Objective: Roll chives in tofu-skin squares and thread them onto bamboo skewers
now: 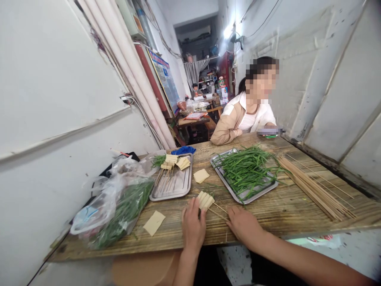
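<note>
My left hand (193, 225) rests on the wooden table (268, 214) with its fingers closed on a roll of tofu skin (205, 200). Thin bamboo skewers (218, 211) run through that roll toward my right hand (242, 224), which pinches their ends. Just beyond the roll lies a loose tofu skin sheet (201, 175). Another sheet (154, 223) lies to the left near the table's front edge.
A steel tray (175, 186) holds finished skewers and stacked sheets. A second tray (258, 190) carries green chives (247, 169). A bundle of bare skewers (315, 188) lies right. A plastic bag of chives (125, 208) sits left. A person (245, 115) sits across the table.
</note>
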Tool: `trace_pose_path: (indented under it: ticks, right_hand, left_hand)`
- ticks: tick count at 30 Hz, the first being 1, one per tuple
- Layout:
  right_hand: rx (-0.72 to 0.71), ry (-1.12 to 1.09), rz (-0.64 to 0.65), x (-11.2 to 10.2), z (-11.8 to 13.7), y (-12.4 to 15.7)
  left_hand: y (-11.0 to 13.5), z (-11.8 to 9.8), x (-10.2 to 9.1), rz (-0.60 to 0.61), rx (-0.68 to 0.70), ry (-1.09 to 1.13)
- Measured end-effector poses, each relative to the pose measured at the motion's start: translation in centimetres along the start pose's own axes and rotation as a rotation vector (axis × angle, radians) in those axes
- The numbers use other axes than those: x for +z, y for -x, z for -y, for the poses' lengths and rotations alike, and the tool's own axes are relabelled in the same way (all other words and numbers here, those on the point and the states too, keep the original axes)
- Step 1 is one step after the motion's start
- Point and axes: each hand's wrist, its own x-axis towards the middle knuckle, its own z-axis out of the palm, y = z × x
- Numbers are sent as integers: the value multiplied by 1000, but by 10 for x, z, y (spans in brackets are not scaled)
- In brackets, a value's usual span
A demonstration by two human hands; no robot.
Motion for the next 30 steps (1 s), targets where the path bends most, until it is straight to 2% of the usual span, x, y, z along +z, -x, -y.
trace_pose_path:
  ticks: [2,3,5,7,9,12,13,18,21,23,25,27,30]
  right_hand:
    - [32,-74,23,-5,-1,0]
    - [51,-108,42,-7,-1,-2]
    - [97,-175,110,-10,-4,-6]
    - [120,-271,169,-10,-10,-10]
    - [111,-409,180,-9,-17,-11]
    - [97,-595,142,-7,-25,-8]
    - [99,-629,119,-7,-27,-7]
    - [19,-692,-68,-11,-28,-14]
    - [-65,-761,-155,-18,-20,-45]
    - [-101,-818,-194,-22,-9,-78]
    - [-112,-885,-215,-26,7,-118]
    - [-84,-957,-193,-26,29,-163]
    - [44,-997,-185,-20,64,-225]
  left_hand:
    - [-2,-9,0,135,33,-124]
    - [-3,-13,0,164,30,-177]
    - [-2,-18,-4,150,3,-247]
    - [1,-15,-11,77,-47,-292]
    - [9,-4,-20,54,-75,-307]
    - [26,23,-34,236,15,-230]
    - [33,34,-38,258,35,-196]
    - [52,83,-47,-26,-85,-134]
    - [53,99,-44,-129,17,-134]
    - [51,103,-39,-173,93,-152]
    - [51,102,-32,-216,109,-187]
    - [51,100,-24,-253,81,-233]
    - [53,99,-13,-282,71,-296]
